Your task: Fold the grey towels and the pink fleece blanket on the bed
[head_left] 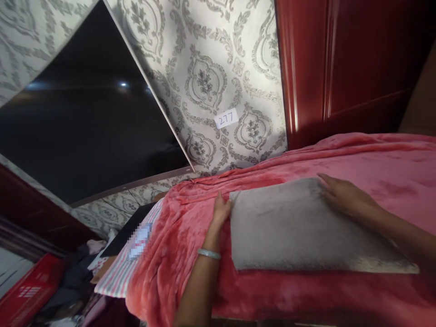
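Observation:
A grey, soft-looking folded mat (286,227) lies on a red plush blanket (184,245). At its left edge, near the upper left corner, is my left hand (222,210), fingers stretched out and touching the side. A pale bangle (209,253) circles that wrist. My right hand (342,195) rests along the mat's upper right edge, slightly blurred, with fingers extended. The forearm behind it covers part of the mat's right side. Whether any fingertips reach under the mat is hidden.
A large black television screen (102,104) hangs on the patterned wall (207,81), left of a paper marked 277 (226,118). Dark red wooden panelling (361,63) stands behind the blanket. Striped cloth (117,272) shows at the left edge, above clothes and a red box (30,290).

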A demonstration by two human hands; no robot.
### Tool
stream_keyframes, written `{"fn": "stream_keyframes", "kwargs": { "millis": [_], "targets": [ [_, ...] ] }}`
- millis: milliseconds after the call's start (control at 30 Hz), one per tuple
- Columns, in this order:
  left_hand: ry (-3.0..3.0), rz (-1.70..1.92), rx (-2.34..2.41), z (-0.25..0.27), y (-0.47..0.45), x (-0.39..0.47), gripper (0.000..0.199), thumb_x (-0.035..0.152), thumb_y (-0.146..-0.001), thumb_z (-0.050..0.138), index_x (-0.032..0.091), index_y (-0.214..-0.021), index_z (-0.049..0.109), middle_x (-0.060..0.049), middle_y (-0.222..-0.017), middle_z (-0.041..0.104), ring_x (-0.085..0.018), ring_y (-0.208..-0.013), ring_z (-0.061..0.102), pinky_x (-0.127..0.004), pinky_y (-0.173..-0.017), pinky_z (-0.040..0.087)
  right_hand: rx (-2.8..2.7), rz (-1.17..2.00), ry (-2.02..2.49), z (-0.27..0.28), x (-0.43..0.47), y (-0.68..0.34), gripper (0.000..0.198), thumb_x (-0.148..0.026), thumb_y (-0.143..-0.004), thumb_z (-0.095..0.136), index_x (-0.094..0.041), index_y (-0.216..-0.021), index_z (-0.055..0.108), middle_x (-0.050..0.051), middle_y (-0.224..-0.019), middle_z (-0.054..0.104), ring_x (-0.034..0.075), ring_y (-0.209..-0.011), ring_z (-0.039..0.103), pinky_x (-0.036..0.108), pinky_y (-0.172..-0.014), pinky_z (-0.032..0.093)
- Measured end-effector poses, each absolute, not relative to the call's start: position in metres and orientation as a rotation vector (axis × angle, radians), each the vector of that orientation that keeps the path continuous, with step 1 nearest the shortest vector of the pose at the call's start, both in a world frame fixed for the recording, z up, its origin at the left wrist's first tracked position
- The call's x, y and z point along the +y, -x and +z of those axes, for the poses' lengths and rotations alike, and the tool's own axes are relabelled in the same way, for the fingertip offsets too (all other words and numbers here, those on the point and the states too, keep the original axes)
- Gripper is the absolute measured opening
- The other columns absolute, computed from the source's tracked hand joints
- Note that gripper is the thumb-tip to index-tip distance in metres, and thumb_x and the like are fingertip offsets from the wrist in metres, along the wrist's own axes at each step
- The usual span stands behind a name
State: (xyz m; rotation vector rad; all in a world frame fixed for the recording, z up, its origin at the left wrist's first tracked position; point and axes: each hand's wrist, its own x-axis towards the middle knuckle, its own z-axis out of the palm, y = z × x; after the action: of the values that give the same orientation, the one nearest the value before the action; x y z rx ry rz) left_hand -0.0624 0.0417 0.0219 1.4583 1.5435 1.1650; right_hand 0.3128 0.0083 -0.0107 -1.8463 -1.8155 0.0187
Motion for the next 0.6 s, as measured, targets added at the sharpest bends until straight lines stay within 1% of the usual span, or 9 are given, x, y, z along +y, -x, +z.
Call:
{"fn": "stream_keyframes", "kwargs": {
  "millis": [33, 67, 133, 167, 200, 267, 367, 500, 600],
  "targets": [
    [-1.583, 1.152, 1.606, 0.029, 0.055, 0.043, 0.064, 0.023, -0.08, 0.069, 0.019, -0.142, 0.056, -0.014, -0.143, 0.061, -0.031, -0.141, 0.049, -0.045, -0.117, 0.04, -1.923, -0.05, 1.788, -0.005, 0.013, -0.298, 0.062, -0.024, -0.09, 0.042, -0.001, -0.147, 0.049, 0.026, -0.139, 0.056, 0.034, -0.126, 0.058, 0.047, -0.105, 0.05],
    [-1.739, 1.1, 1.683, 0.034, 0.045, 0.043, 0.064, 0.021, -0.081, 0.065, 0.017, -0.145, 0.053, -0.014, -0.15, 0.055, -0.03, -0.147, 0.041, -0.044, -0.121, 0.033, -2.052, -0.091, 1.692, 0.0, 0.019, -0.28, 0.062, -0.024, -0.091, 0.039, 0.0, -0.148, 0.047, 0.026, -0.145, 0.05, 0.035, -0.134, 0.052, 0.05, -0.111, 0.045],
    [-2.061, 0.876, 1.86, 0.039, 0.022, 0.042, 0.066, 0.018, -0.085, 0.056, 0.011, -0.15, 0.046, -0.017, -0.159, 0.044, -0.03, -0.153, 0.031, -0.045, -0.125, 0.025, -2.188, -0.082, 1.564, 0.004, 0.028, -0.237, 0.061, -0.026, -0.093, 0.039, -0.009, -0.152, 0.046, 0.019, -0.151, 0.046, 0.03, -0.14, 0.046, 0.047, -0.115, 0.041],
    [-2.189, 0.732, 1.942, 0.037, 0.011, 0.039, 0.066, 0.02, -0.088, 0.053, 0.008, -0.152, 0.043, -0.019, -0.161, 0.039, -0.031, -0.153, 0.028, -0.047, -0.126, 0.024, -2.229, -0.078, 1.527, 0.002, 0.031, -0.215, 0.061, -0.028, -0.093, 0.04, -0.014, -0.152, 0.047, 0.015, -0.155, 0.043, 0.029, -0.143, 0.042, 0.047, -0.116, 0.04],
    [-2.268, 0.604, 2.007, 0.034, 0.002, 0.036, 0.065, 0.023, -0.09, 0.05, 0.006, -0.153, 0.041, -0.021, -0.162, 0.037, -0.032, -0.154, 0.027, -0.049, -0.126, 0.023, -2.259, -0.073, 1.51, -0.003, 0.032, -0.196, 0.059, -0.03, -0.094, 0.041, -0.019, -0.151, 0.049, 0.012, -0.156, 0.042, 0.03, -0.144, 0.04, 0.051, -0.115, 0.04],
    [-2.351, 0.406, 2.082, 0.022, -0.009, 0.028, 0.063, 0.032, -0.095, 0.045, 0.006, -0.152, 0.042, -0.022, -0.161, 0.037, -0.035, -0.153, 0.028, -0.052, -0.124, 0.024, -2.306, -0.088, 1.518, -0.016, 0.031, -0.167, 0.057, -0.032, -0.096, 0.039, -0.024, -0.151, 0.05, 0.009, -0.156, 0.043, 0.031, -0.144, 0.04, 0.057, -0.115, 0.036],
    [-2.397, 0.282, 2.087, 0.005, -0.01, 0.021, 0.063, 0.041, -0.098, 0.038, 0.007, -0.152, 0.043, -0.021, -0.16, 0.04, -0.036, -0.152, 0.03, -0.053, -0.123, 0.025, -2.314, -0.086, 1.541, -0.031, 0.026, -0.154, 0.057, -0.036, -0.099, 0.034, -0.026, -0.153, 0.047, 0.007, -0.158, 0.04, 0.029, -0.147, 0.035, 0.057, -0.12, 0.028],
    [-2.35, 0.355, 2.02, -0.001, -0.003, 0.024, 0.066, 0.045, -0.097, 0.041, 0.008, -0.152, 0.043, -0.023, -0.161, 0.036, -0.04, -0.152, 0.027, -0.057, -0.123, 0.02, -2.322, 0.044, 1.683, -0.028, 0.034, -0.19, 0.061, -0.049, -0.099, 0.035, -0.026, -0.154, 0.046, 0.008, -0.16, 0.036, 0.029, -0.149, 0.031, 0.053, -0.121, 0.026],
    [-2.252, 0.472, 1.941, 0.001, -0.002, 0.029, 0.066, 0.046, -0.094, 0.047, 0.011, -0.149, 0.046, -0.023, -0.161, 0.036, -0.042, -0.153, 0.024, -0.059, -0.124, 0.016, -2.23, 0.054, 1.892, -0.027, 0.046, -0.232, 0.067, -0.056, -0.099, 0.032, -0.022, -0.154, 0.047, 0.011, -0.16, 0.037, 0.032, -0.149, 0.03, 0.056, -0.12, 0.026]
  ]
}}
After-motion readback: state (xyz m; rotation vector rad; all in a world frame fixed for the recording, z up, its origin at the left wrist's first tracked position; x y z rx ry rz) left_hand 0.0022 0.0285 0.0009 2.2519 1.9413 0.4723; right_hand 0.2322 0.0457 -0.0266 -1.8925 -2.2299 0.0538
